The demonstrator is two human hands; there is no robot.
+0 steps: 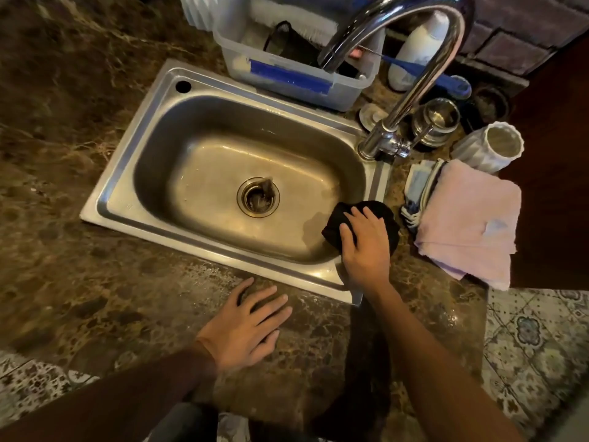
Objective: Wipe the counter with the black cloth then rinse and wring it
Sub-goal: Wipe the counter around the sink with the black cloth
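head view, steeply downward, close over sink [134, 199]

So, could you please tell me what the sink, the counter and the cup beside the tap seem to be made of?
The sink looks like brushed stainless steel: grey, dull sheen, soft reflections. The counter seems polished stone, perhaps marble: brown with pale veins and glossy patches. The white fluted cup looks ceramic, matte outside, though plastic is possible.

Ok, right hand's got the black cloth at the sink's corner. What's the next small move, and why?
Probably sweep the black cloth along the sink rim toward the left hand. The right hand presses it flat at the rim's right corner, the counter there looks wet, and the tap shows no water running.
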